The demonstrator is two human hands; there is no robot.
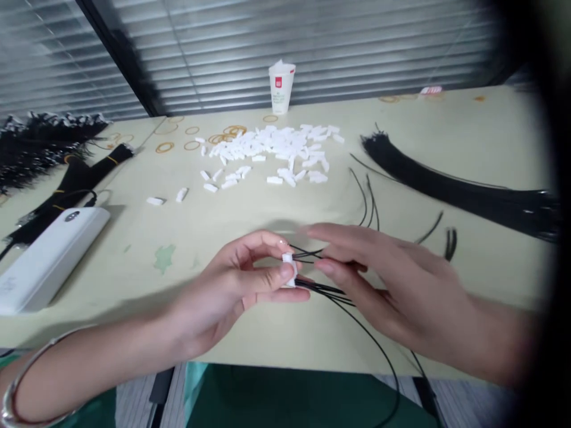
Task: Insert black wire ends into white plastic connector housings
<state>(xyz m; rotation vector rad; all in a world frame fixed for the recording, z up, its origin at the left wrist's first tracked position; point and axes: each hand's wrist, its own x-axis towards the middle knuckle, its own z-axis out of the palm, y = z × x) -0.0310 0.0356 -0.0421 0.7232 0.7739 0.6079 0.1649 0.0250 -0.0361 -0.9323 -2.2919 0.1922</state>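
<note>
My left hand (241,276) pinches a small white plastic connector housing (289,268) between thumb and fingers, above the front part of the table. Several black wires (328,291) run out of the housing toward the right, some drooping below the table edge. Just to the right of it, my right hand (392,279) has its thumb and a finger closed around the upper black wires, with the index finger stretched out and slightly blurred. Where the wires pass behind these fingers they are hidden.
A pile of white connector housings (276,142) lies mid-table, near rubber bands (229,134) and a paper cup (281,89). Black wire bundles lie at right (446,181) and left (84,172). A white power bank (53,255) rests at the left. Loose wires (372,199) lie beyond my right hand.
</note>
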